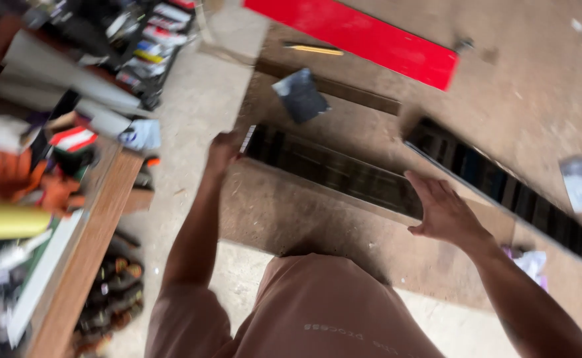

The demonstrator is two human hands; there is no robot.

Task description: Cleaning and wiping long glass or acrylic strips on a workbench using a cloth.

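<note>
The left hand is closed around the near-left end of a long, dark, glossy wooden plank that lies flat on the brown floor board; the fingers curl over the plank's pale end edge, though blur hides exactly how they wrap it. From that grip the plank runs away to the right and slightly toward the person, ending under the right hand. The right hand lies open, fingers together and stretched flat, its palm pressing on the plank's right end rather than clasping it.

Just beyond the right hand, farther right, a second dark glossy plank lies on the floor, apart from the first and angled the same way. Beyond the left-hand grip, a short way up, a small dark grey sheet of sandpaper rests near a thin brown wooden strip. Farther off lie a yellow pencil and a bright red flat board. To the left of the left hand stands a cluttered wooden workbench with a yellow roll on it.
</note>
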